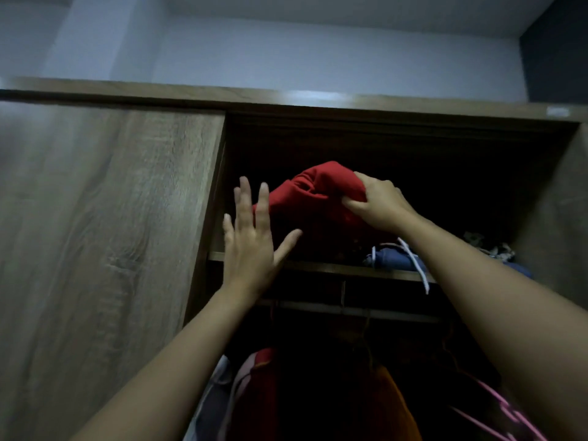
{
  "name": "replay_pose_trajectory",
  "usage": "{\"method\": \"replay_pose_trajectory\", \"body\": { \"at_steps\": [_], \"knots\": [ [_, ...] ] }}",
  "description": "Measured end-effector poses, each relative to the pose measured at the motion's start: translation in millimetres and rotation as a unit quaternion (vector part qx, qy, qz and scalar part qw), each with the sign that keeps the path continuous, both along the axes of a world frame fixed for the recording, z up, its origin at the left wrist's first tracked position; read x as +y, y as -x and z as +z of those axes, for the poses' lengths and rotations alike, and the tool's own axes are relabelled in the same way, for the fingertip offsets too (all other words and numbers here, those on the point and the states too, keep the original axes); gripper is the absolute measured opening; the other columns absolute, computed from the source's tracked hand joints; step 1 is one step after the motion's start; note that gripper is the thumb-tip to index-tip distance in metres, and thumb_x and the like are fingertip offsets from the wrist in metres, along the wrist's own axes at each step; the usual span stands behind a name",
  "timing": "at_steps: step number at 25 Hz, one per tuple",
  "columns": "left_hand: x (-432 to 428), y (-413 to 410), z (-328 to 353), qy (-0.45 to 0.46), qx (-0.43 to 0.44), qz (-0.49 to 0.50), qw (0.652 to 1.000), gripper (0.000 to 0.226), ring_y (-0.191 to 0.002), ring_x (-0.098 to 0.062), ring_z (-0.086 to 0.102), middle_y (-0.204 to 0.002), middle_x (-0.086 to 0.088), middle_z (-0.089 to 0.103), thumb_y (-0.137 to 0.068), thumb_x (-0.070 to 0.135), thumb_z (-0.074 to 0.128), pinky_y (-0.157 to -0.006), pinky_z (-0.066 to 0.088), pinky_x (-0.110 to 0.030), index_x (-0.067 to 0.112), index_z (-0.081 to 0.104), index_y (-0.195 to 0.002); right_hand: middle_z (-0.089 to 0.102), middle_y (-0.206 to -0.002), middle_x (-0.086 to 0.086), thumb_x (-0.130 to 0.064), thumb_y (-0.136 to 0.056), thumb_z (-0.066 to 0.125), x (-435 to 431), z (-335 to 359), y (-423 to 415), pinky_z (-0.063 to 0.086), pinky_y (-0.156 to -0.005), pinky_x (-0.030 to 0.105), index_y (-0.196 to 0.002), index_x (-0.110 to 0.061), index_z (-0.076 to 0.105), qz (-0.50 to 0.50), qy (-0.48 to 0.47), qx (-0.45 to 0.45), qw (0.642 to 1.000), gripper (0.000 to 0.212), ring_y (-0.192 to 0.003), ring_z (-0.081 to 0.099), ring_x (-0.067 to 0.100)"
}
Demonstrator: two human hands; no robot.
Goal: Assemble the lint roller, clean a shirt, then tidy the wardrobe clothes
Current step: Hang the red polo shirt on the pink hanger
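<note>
A bunched red garment (310, 195) is held up at the mouth of the wardrobe's dark upper shelf (321, 268). My right hand (378, 203) grips its right end with thumb and curled fingers. My left hand (251, 240) is raised just left of the garment, fingers straight and spread, its fingertips overlapping the cloth's left edge; whether it touches the cloth I cannot tell. No lint roller is in view.
A folded blue garment (391, 257) with white drawstrings lies on the shelf to the right, beside patterned cloth (486, 246). The wooden wardrobe door (101, 233) closes off the left side. Below the shelf, several clothes (264, 396) hang from a rail (356, 310).
</note>
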State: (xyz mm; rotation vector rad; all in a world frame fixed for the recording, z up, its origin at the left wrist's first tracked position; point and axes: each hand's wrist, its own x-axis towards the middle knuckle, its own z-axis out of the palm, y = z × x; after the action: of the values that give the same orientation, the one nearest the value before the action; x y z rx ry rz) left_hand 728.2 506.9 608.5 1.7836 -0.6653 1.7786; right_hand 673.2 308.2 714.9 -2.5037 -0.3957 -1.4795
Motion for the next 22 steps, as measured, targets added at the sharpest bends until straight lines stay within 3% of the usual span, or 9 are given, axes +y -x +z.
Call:
{"method": "replay_pose_trajectory", "body": {
  "at_steps": [2, 3, 5, 7, 13, 17, 22],
  "knots": [
    [-14.5, 19.6, 24.8, -0.009, 0.049, -0.037, 0.998, 0.093, -0.146, -0.026, 0.001, -0.159, -0.009, -0.006, -0.081, 0.064, 0.047, -0.111, 0.007, -0.054, 0.031, -0.008, -0.147, 0.067, -0.108, 0.006, -0.034, -0.086, 0.058, -12.3, -0.8, 21.5, 0.05, -0.085, 0.035, -0.127, -0.032, 0.051, 0.025, -0.007, 0.003, 1.0, 0.041, -0.097, 0.064, 0.026],
    [-20.5, 27.3, 33.5, -0.012, 0.066, -0.077, 0.995, 0.091, -0.145, -0.027, 0.014, -0.159, -0.01, 0.007, -0.082, 0.06, 0.052, -0.112, 0.016, -0.056, 0.031, -0.004, -0.148, 0.067, -0.107, 0.005, -0.032, -0.087, 0.059, -18.4, -1.5, 32.6, 0.05, -0.086, 0.034, -0.126, -0.031, 0.053, 0.043, -0.015, 0.004, 0.999, 0.04, -0.098, 0.064, 0.025],
    [-30.8, 38.5, 43.6, 0.006, 0.039, -0.147, 0.988, 0.075, -0.128, -0.027, 0.043, -0.142, -0.011, 0.039, -0.086, 0.05, 0.055, -0.102, 0.039, -0.053, 0.027, 0.019, -0.148, 0.066, -0.101, 0.001, -0.026, -0.088, 0.059, -28.9, -2.2, 54.3, 0.048, -0.084, 0.031, -0.12, -0.029, 0.057, 0.083, -0.033, 0.009, 0.996, 0.033, -0.097, 0.064, 0.022],
    [-39.7, 50.8, 45.6, 0.018, 0.001, -0.17, 0.985, 0.058, -0.11, -0.023, 0.052, -0.122, -0.008, 0.05, -0.088, 0.045, 0.054, -0.089, 0.048, -0.047, 0.024, 0.038, -0.139, 0.064, -0.096, -0.002, -0.024, -0.088, 0.058, -38.3, -3.7, 74.2, 0.047, -0.082, 0.03, -0.112, -0.031, 0.057, 0.103, -0.044, 0.013, 0.994, 0.025, -0.094, 0.064, 0.021],
    [-58.8, 103.6, 58.7, 0.029, -0.064, -0.224, 0.972, 0.036, -0.089, -0.017, 0.061, -0.1, -0.004, 0.063, -0.085, 0.04, 0.059, -0.078, 0.05, -0.036, 0.019, 0.057, -0.114, 0.065, -0.101, -0.001, -0.044, -0.081, 0.063, -69.0, -4.1, 129.6, 0.048, -0.09, 0.035, -0.114, -0.032, 0.059, 0.103, -0.054, 0.006, 0.993, 0.036, -0.097, 0.062, 0.02],
    [-68.5, 124.7, 57.8, 0.008, 0.015, -0.225, 0.974, 0.025, -0.084, -0.016, 0.062, -0.089, -0.002, 0.066, -0.082, 0.034, 0.065, -0.077, 0.051, -0.036, 0.018, 0.059, -0.1, 0.066, -0.103, -0.006, -0.052, -0.079, 0.063, -91.0, -10.4, 150.6, 0.047, -0.089, 0.029, -0.105, -0.041, 0.059, 0.108, -0.057, 0.043, 0.992, 0.029, -0.097, 0.061, 0.013],
    [-88.5, 153.4, 25.7, 0.011, 0.114, -0.216, 0.97, 0.015, -0.07, 0.0, 0.055, -0.077, 0.009, 0.06, -0.083, 0.026, 0.068, -0.064, 0.041, -0.01, 0.022, 0.058, -0.094, 0.07, -0.101, -0.004, -0.054, -0.075, 0.065, -118.9, -39.7, 161.1, 0.051, -0.086, 0.029, -0.104, -0.036, 0.064, 0.116, -0.067, 0.105, 0.985, 0.034, -0.092, 0.065, 0.011]
  ]
}}
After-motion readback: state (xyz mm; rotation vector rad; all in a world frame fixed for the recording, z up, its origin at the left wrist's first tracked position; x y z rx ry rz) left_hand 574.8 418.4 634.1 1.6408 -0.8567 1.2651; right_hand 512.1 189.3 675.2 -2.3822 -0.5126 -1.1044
